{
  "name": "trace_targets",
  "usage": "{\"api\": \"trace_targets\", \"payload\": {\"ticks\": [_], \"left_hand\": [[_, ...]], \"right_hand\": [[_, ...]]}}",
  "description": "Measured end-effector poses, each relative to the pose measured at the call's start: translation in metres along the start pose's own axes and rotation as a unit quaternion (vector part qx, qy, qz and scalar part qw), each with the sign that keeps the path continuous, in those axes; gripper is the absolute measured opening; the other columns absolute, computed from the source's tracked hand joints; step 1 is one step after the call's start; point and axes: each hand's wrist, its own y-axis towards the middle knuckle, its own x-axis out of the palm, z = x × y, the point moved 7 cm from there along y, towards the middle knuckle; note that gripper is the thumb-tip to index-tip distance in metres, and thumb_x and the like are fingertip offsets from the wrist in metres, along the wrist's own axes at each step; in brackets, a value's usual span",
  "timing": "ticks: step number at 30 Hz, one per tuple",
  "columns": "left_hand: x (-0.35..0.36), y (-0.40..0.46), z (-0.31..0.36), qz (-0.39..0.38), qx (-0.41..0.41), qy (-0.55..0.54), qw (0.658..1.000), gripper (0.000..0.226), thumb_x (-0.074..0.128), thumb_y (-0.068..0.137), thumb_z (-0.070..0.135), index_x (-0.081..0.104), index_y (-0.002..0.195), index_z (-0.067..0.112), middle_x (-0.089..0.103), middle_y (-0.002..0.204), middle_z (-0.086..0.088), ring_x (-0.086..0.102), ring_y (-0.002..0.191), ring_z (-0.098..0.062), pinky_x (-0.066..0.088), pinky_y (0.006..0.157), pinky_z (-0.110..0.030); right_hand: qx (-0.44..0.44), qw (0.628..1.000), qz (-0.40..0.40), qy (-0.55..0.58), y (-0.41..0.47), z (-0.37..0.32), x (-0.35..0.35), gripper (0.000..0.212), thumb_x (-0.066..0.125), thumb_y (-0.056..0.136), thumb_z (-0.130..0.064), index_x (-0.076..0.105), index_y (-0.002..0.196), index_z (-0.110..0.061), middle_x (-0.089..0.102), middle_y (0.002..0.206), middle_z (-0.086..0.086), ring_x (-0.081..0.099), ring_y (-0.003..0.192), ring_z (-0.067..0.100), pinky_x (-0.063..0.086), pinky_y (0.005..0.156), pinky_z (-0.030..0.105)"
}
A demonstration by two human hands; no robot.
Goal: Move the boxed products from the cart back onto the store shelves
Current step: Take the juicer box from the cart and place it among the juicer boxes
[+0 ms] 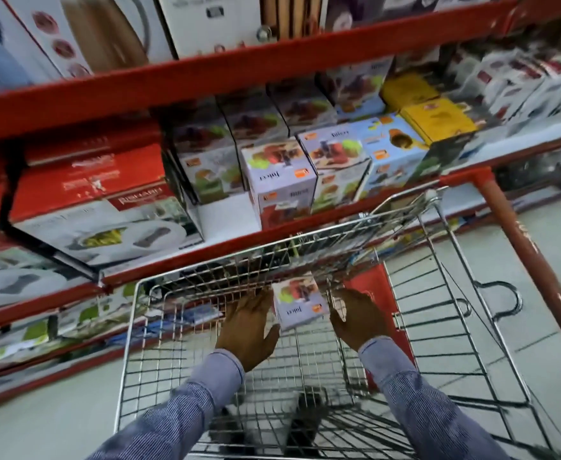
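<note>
A small white juicer box [300,305] with a red juicer picture stands inside the wire cart [129,330], near its far end. My left hand [249,327] presses flat against the box's left side. My right hand [358,318] cups its right side, so both hands clasp the box between them. On the red shelf [206,250] just beyond the cart stand several matching juicer boxes [282,180] in a row. A bare white gap [226,217] shows on the shelf, left of the front juicer box.
Large red-and-white cookware boxes [103,207] fill the shelf's left part. Blue and yellow boxes [435,121] sit further right. An upper shelf [239,68] holds kettle boxes. The cart's red handle [524,247] runs along the right. A red flap [372,283] lies in the cart.
</note>
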Motion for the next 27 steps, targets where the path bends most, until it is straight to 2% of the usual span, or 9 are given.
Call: {"api": "trace_targets", "payload": {"ticks": [3,5,8,10,12,15,18,22,27], "left_hand": [[0.028,0.011,0.007,-0.032,-0.05,-0.112,0.992,0.063,0.056,0.089,0.035,0.037,0.145,0.014,0.052,0.142,-0.007,0.051,0.13,-0.029,0.043,0.102,-0.03],[0.049,0.023,0.006,-0.059,-0.112,-0.202,0.971,0.057,0.062,0.088,0.028,0.045,0.14,0.012,0.059,0.135,-0.008,0.056,0.124,-0.03,0.041,0.095,-0.024],[0.075,0.039,-0.001,-0.093,-0.205,-0.312,0.923,0.068,0.067,0.078,0.047,0.051,0.135,0.014,0.059,0.135,-0.008,0.054,0.127,-0.028,0.04,0.099,-0.027],[0.09,0.047,-0.008,-0.1,-0.27,-0.359,0.888,0.059,0.066,0.085,0.037,0.05,0.135,0.009,0.057,0.135,-0.012,0.053,0.126,-0.029,0.04,0.099,-0.029],[0.102,0.051,-0.011,-0.114,-0.31,-0.414,0.849,0.053,0.068,0.086,0.03,0.051,0.133,0.011,0.058,0.132,-0.014,0.057,0.115,-0.029,0.043,0.095,-0.034],[0.108,0.054,-0.006,-0.121,-0.316,-0.505,0.794,0.033,0.071,0.078,0.029,0.061,0.109,0.022,0.064,0.116,-0.011,0.056,0.101,-0.026,0.049,0.088,-0.042],[0.104,0.05,-0.009,-0.109,-0.338,-0.547,0.758,0.045,0.067,0.074,0.028,0.061,0.117,0.016,0.063,0.12,-0.013,0.056,0.108,-0.03,0.05,0.084,-0.043],[0.083,0.034,-0.024,-0.064,-0.348,-0.563,0.747,0.03,0.066,0.077,0.025,0.067,0.105,0.016,0.069,0.114,-0.013,0.06,0.111,-0.033,0.049,0.071,-0.033],[0.02,-0.003,-0.043,0.05,-0.305,-0.532,0.788,0.021,0.066,0.068,0.035,0.071,0.086,0.024,0.075,0.099,-0.009,0.066,0.083,-0.026,0.055,0.074,-0.038]], "right_hand": [[0.053,0.993,-0.062,0.079,0.021,0.026,0.036,0.04,0.058,0.086,-0.026,0.059,0.124,-0.013,0.068,0.122,0.013,0.063,0.11,0.032,0.049,0.096,0.035],[0.073,0.986,-0.099,0.111,0.039,0.039,0.06,0.047,0.057,0.085,-0.035,0.058,0.125,-0.01,0.067,0.124,0.016,0.064,0.109,0.034,0.048,0.093,0.034],[0.101,0.966,-0.149,0.185,0.063,0.049,0.094,0.053,0.058,0.088,-0.043,0.053,0.132,-0.014,0.06,0.132,0.009,0.057,0.12,0.03,0.041,0.099,0.033],[0.113,0.948,-0.168,0.244,0.088,0.072,0.131,0.058,0.063,0.077,-0.054,0.059,0.123,-0.02,0.06,0.118,0.001,0.054,0.113,0.019,0.04,0.096,0.031],[0.109,0.938,-0.175,0.28,0.103,0.082,0.154,0.061,0.061,0.064,-0.064,0.064,0.109,-0.023,0.066,0.114,0.007,0.059,0.111,0.025,0.044,0.097,0.039],[0.106,0.929,-0.171,0.31,0.095,0.064,0.139,0.03,0.059,0.084,-0.036,0.071,0.107,-0.02,0.067,0.114,0.014,0.059,0.101,0.027,0.048,0.085,0.036],[0.102,0.927,-0.129,0.338,0.078,0.039,0.103,0.016,0.059,0.084,-0.031,0.073,0.089,-0.036,0.069,0.103,0.006,0.063,0.103,0.03,0.049,0.094,0.044],[0.085,0.923,-0.078,0.366,0.059,0.029,0.08,0.017,0.06,0.075,-0.042,0.073,0.085,-0.045,0.075,0.103,-0.003,0.068,0.1,0.021,0.052,0.096,0.046],[0.004,0.922,0.005,0.387,0.02,-0.022,0.019,0.012,0.069,0.085,-0.023,0.077,0.094,-0.021,0.077,0.089,-0.001,0.071,0.081,0.011,0.058,0.076,0.034]]}}
